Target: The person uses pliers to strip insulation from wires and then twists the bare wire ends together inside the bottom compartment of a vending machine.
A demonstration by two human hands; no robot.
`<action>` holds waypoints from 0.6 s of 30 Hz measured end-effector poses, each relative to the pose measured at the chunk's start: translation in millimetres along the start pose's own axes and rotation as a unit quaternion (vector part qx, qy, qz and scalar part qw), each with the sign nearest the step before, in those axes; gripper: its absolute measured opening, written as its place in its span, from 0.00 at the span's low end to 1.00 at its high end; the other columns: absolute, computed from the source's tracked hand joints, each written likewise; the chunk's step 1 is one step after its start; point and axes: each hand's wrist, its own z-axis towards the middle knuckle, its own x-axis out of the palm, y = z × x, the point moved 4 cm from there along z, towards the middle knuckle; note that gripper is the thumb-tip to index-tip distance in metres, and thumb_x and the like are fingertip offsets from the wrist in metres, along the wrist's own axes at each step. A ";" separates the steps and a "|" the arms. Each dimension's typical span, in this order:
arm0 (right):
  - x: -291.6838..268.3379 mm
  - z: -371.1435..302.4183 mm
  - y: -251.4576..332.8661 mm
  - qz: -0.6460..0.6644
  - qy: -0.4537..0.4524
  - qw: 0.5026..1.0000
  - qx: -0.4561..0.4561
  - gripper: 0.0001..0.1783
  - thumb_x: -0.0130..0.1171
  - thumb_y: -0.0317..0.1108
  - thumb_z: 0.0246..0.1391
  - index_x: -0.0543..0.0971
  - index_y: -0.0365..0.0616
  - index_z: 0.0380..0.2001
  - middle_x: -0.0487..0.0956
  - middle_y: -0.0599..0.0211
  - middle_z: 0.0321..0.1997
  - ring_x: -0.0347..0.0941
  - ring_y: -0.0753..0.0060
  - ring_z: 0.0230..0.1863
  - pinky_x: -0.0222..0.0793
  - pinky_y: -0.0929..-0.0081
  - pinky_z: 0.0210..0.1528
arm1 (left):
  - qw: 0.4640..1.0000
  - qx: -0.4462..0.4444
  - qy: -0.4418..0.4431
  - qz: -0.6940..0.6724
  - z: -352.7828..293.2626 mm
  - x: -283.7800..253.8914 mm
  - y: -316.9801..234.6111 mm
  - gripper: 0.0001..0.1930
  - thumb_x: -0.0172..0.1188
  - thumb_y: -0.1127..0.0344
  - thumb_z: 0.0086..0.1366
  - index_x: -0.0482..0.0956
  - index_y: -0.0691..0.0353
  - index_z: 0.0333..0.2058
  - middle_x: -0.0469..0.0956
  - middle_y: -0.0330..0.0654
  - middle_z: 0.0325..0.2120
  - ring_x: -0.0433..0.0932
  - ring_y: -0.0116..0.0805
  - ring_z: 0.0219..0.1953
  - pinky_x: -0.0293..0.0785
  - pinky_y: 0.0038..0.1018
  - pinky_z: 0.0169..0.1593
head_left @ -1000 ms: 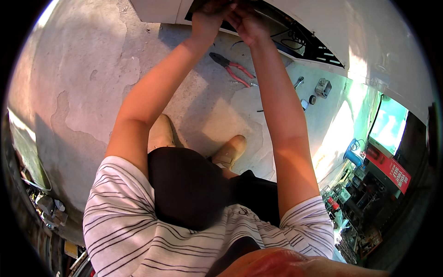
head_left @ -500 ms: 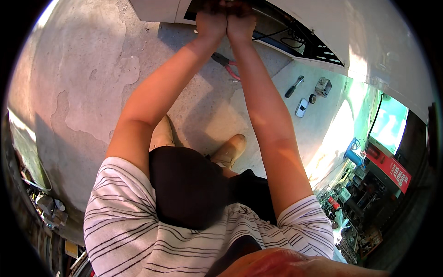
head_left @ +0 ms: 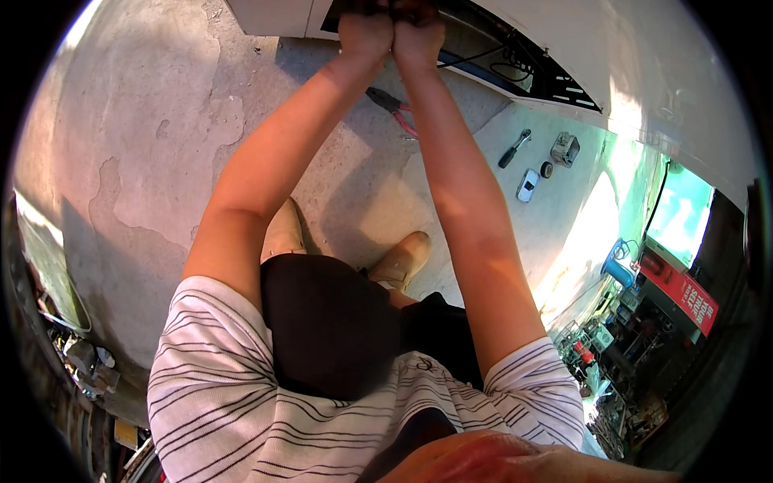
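Both arms stretch forward to a dark opening (head_left: 463, 30) low in a white panelled body (head_left: 592, 56). My left hand (head_left: 364, 34) and my right hand (head_left: 418, 39) are side by side at its edge, nearly touching. Their fingers reach into deep shadow at the top rim, so their grip and anything in them are hidden. Black cables (head_left: 503, 60) hang inside the opening, right of my right hand. On the floor below the hands lie pliers (head_left: 387, 100) with dark jaws and red handles, partly behind my right forearm.
Right of my right forearm, a ratchet wrench (head_left: 514, 149), a metal box-shaped part (head_left: 565, 150), a small round part (head_left: 547, 170) and a white and black car-shaped object (head_left: 528, 185) lie on the concrete floor (head_left: 161, 129). A blue reel (head_left: 618, 264) and clutter stand farther right.
Both hands have shifted very slightly left and up, still together at the opening. The floor items appear unmoved.
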 end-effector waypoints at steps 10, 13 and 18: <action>-13.1 21.5 -66.7 0.304 0.049 0.942 0.131 0.02 0.60 0.27 0.59 0.80 0.42 0.35 0.82 0.69 0.35 0.77 0.75 0.34 0.75 0.78 0.39 | 0.952 -0.118 0.080 -0.269 -16.7 17.5 -22.3 0.11 0.61 0.63 0.67 0.79 0.63 0.43 0.81 0.41 0.37 0.77 0.30 0.39 0.73 0.27 0.45; 4.5 -2.2 -24.9 0.349 0.088 0.907 0.216 0.05 0.63 0.32 0.60 0.81 0.43 0.37 0.83 0.70 0.36 0.78 0.76 0.36 0.76 0.80 0.40 | 0.952 -0.119 0.083 -0.268 -4.7 -7.9 6.9 0.10 0.61 0.64 0.68 0.79 0.61 0.44 0.81 0.38 0.39 0.76 0.27 0.40 0.71 0.24 0.46; -8.3 6.8 -9.1 0.257 0.117 0.946 0.160 0.08 0.64 0.36 0.60 0.82 0.44 0.38 0.83 0.72 0.36 0.78 0.79 0.37 0.75 0.80 0.40 | 0.929 -0.109 0.108 -0.337 -7.9 2.6 -6.4 0.10 0.60 0.65 0.69 0.79 0.63 0.44 0.81 0.37 0.40 0.75 0.26 0.42 0.70 0.23 0.48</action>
